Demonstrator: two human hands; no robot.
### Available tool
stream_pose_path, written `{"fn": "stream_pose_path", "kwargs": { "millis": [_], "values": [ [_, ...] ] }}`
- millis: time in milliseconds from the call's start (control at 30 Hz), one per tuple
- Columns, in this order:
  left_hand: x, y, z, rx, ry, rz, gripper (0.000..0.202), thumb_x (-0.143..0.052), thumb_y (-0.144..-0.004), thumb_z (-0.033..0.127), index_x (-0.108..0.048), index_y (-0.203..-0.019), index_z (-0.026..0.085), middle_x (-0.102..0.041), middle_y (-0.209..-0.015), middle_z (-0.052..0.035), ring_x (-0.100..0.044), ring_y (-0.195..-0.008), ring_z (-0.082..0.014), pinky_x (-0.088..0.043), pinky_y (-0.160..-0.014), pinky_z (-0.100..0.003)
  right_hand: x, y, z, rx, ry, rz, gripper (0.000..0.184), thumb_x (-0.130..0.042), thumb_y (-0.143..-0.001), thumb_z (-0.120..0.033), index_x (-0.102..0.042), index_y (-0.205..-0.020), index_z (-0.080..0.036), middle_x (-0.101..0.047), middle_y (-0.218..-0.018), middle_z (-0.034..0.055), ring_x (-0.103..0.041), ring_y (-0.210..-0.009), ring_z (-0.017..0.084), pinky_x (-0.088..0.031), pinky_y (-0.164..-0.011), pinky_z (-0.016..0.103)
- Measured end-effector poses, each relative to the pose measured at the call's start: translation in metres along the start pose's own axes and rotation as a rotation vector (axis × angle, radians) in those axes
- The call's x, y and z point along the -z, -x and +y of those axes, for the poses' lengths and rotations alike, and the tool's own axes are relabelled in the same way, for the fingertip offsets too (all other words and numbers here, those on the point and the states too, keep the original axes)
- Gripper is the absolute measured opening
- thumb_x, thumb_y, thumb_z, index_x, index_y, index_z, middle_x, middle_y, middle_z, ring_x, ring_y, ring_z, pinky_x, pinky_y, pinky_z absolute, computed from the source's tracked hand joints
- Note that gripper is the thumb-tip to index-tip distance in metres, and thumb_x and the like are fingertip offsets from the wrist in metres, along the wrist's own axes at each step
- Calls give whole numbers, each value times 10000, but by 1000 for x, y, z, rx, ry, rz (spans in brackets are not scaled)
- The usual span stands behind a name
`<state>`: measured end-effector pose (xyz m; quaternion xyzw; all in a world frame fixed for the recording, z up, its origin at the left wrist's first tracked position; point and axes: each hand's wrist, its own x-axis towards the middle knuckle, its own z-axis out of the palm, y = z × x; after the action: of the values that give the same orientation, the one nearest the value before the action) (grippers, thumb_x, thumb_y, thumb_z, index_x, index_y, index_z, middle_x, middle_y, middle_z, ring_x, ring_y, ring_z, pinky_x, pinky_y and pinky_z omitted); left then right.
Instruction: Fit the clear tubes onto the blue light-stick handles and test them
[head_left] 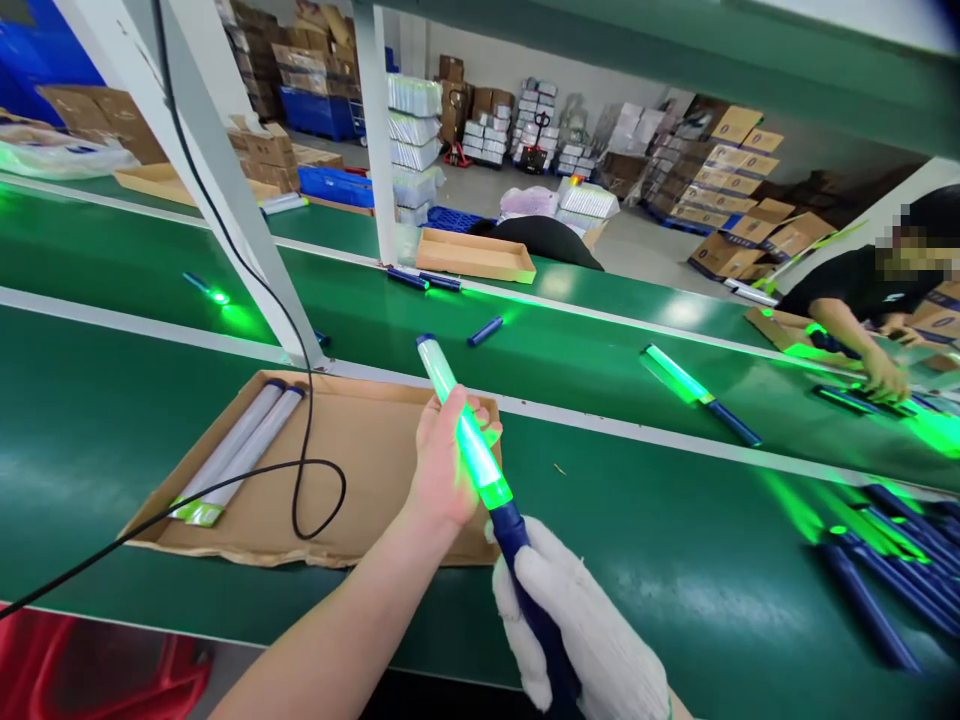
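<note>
A glowing green light baton [478, 457] is held between my two hands, tilted with its tip away from me. My bare left hand [448, 455] wraps round the lit tube near its middle. Gloved in white, my right hand [574, 615] grips the dark blue handle. Under my left hand lies a shallow cardboard tray [367, 420]. Two unlit white tubes [240, 450] with dark caps and green ends rest side by side at the tray's left. A black cable [300, 465] loops over the tray.
A lit baton [694, 390] lies on the green belt [585, 350] beyond. Several dark blue handles [870, 600] are piled at the right. A white post [195, 170] rises behind the tray. At far right a co-worker [862, 300] reaches over more batons. An open cardboard tray [476, 255] stands farther back.
</note>
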<state>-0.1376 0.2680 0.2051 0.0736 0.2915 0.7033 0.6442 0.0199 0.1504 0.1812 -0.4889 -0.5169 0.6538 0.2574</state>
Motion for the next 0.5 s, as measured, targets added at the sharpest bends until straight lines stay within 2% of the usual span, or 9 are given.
{"fn": "stream_pose_path", "kwargs": {
  "millis": [67,200,367,500],
  "values": [
    [0,2,2,23,-21,-24,542,-1000,-680,357,-538,-916,200,-559,-822,39,-554,-704,-91,-538,-655,-226,0,2,0,-2,-16,0,373,-691,-1068,-436,-660,-1338,-180,-710,-1234,95,-728,-974,225,-660,-808,401],
    [-4,10,5,30,-106,-41,554,-959,-748,452,-497,-954,227,-538,-836,54,-522,-667,-78,-417,-500,-178,-4,2,7,-5,-15,12,381,-690,-1065,-438,-655,-1353,-190,-702,-1269,104,-722,-1011,241,-659,-835,426],
    [-5,16,-4,-34,-162,67,531,-904,-809,458,-457,-1019,262,-513,-799,88,-505,-607,-60,-357,-458,-149,-6,-3,30,-20,24,44,330,-677,-1076,-418,-662,-1333,-213,-701,-1270,96,-719,-988,220,-649,-833,390],
    [6,8,-9,29,-130,71,523,-891,-826,453,-435,-999,265,-507,-785,95,-493,-573,-52,-364,-449,-140,-7,-14,51,-67,73,79,384,-625,-1089,-511,-646,-1340,-222,-722,-1095,66,-687,-765,162,-615,-654,300]
  ]
}}
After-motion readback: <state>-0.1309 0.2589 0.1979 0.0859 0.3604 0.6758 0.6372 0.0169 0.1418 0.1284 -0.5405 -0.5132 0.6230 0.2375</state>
